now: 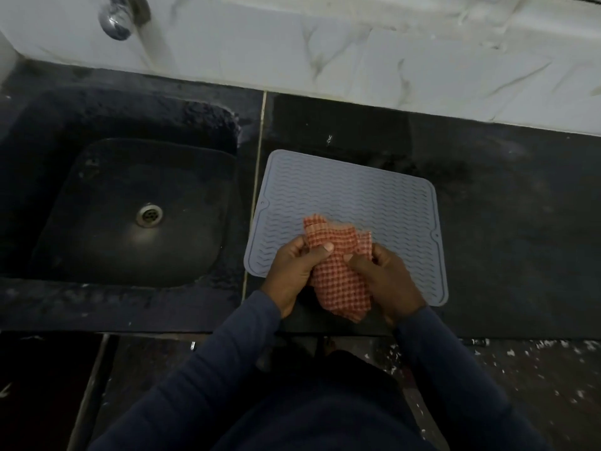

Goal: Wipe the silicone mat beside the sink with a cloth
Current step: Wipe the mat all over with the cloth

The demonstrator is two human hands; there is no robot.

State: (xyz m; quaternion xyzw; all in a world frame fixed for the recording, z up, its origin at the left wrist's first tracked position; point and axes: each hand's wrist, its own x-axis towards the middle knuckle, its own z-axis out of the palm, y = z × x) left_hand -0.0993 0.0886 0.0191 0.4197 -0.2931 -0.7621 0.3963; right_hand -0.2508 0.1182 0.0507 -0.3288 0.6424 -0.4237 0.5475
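Note:
A grey silicone mat point(351, 196) with wavy ridges lies flat on the black counter, just right of the sink. Over its near edge I hold a red and white checked cloth point(338, 278), bunched and hanging down past the mat's front. My left hand point(292, 275) grips the cloth's left side with the thumb on top. My right hand point(387, 281) pinches its right side. Whether the cloth touches the mat I cannot tell; most of the mat shows bare beyond it.
A dark sink point(130, 209) with a metal drain point(149, 215) sits left of the mat. A chrome tap point(117, 17) juts from the white marble-look wall at the top left. The black counter point(507, 229) stretches right. Its front edge runs below my hands.

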